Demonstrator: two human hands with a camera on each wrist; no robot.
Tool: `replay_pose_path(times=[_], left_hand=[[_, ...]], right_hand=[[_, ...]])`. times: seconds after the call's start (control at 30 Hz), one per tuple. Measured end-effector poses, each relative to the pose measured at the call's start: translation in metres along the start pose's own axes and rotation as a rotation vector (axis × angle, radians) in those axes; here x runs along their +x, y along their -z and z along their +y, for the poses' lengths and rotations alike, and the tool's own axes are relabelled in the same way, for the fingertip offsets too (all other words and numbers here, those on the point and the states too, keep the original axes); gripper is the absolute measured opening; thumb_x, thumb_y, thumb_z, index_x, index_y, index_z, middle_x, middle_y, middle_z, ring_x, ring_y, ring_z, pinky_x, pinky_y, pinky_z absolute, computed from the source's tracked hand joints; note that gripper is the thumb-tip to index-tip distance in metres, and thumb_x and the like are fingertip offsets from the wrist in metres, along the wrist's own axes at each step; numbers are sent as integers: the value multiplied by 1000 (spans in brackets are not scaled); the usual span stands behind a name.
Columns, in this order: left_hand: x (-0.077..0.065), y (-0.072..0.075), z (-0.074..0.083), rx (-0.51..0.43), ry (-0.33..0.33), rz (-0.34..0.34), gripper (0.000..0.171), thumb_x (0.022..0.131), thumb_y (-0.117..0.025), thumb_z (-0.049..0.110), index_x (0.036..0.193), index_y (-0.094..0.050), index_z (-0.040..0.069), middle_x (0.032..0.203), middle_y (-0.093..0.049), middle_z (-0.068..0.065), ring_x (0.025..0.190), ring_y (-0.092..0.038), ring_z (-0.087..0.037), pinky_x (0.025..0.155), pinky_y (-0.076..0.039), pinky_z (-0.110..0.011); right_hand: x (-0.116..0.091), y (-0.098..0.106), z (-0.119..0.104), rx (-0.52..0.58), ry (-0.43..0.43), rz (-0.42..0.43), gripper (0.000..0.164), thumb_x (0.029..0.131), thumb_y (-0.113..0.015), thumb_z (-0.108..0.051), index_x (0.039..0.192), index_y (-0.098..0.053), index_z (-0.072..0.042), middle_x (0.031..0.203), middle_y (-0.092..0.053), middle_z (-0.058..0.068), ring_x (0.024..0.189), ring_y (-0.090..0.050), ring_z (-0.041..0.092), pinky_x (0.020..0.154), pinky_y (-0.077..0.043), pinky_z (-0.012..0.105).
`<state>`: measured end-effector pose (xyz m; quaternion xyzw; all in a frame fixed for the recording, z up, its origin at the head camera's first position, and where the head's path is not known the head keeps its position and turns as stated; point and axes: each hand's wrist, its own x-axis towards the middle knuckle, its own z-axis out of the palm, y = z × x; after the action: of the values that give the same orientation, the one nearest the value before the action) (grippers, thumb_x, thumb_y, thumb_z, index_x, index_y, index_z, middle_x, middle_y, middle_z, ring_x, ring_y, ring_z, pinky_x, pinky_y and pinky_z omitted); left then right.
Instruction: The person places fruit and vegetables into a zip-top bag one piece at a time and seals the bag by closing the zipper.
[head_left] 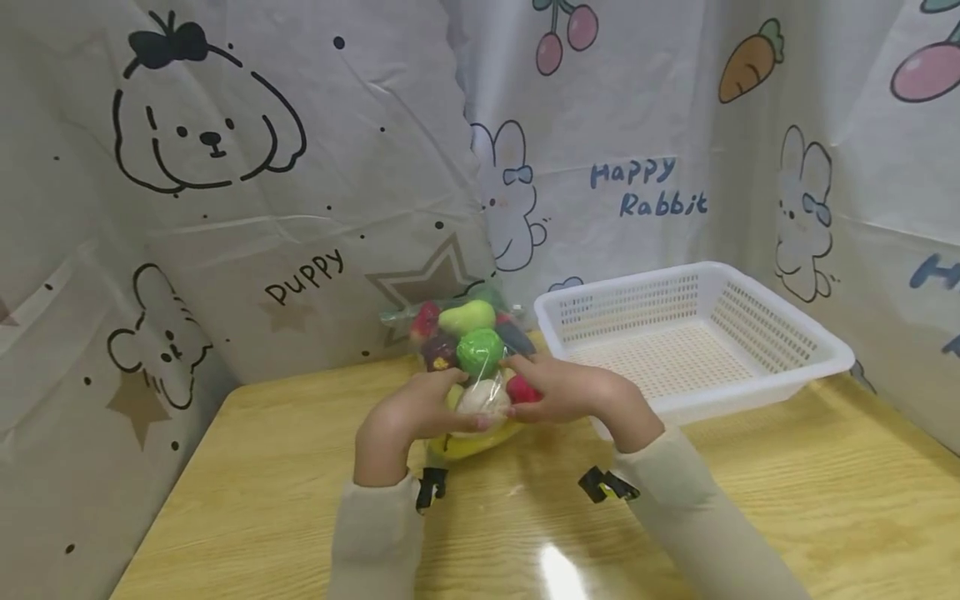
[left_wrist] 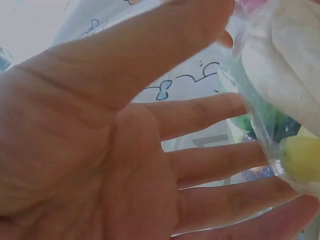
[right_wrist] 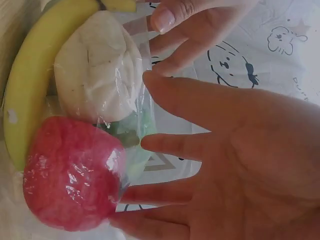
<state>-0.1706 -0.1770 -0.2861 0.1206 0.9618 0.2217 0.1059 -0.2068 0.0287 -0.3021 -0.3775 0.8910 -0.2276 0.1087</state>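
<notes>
A clear plastic bag [head_left: 393,317] of toy fruit and vegetables rests on the wooden table. Through the film show a light green pear [head_left: 467,317], a green cabbage-like ball [head_left: 480,352], a dark purple piece [head_left: 439,352], a whitish rounded piece [head_left: 483,398], a yellow banana [right_wrist: 30,75] and a red, apple-like piece [right_wrist: 75,175]. My left hand [head_left: 420,407] lies at the bag's near left side, its extended fingers touching the film. Opposite it, my right hand [head_left: 561,388] has spread fingers against the right side. In the right wrist view both thumbs are near the whitish piece.
A white plastic basket [head_left: 693,400] with slotted walls stands right of the bag. Printed cloth [head_left: 247,242] hangs behind the table [head_left: 300,467] and along its sides. Black clips [head_left: 431,487] are at my cuffs.
</notes>
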Motion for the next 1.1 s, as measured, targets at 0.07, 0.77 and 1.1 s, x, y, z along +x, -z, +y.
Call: replay_pose_path(times=[0.07,0.77,1.1], left_hand=[[0,0,0,21,13,2,64,77,-73,35,129,-52,4,132,-57,-15,119,-50,-31,99,-46,-53],[-20,8,-10,-34,151,-85,29,71,-78,28,68,-59,6,57,-47,0,49,-46,-12,49,-37,-25],[-20,9,-2,44,47,134,29,76,-74,30,76,-61,4,67,-57,-2,62,-50,-14,55,-47,-30]], right_hand=[[0,-1,0,4,-10,-17,67,89,-60,-30,143,-30,-4,139,-45,26,128,-40,34,107,-38,53],[-20,4,-25,-87,26,-174,21,89,-58,-36,92,-63,-15,80,-66,-2,71,-58,8,68,-54,31],[-24,8,-22,-52,51,-53,23,90,-58,-29,100,-61,-8,87,-68,5,76,-60,13,69,-56,34]])
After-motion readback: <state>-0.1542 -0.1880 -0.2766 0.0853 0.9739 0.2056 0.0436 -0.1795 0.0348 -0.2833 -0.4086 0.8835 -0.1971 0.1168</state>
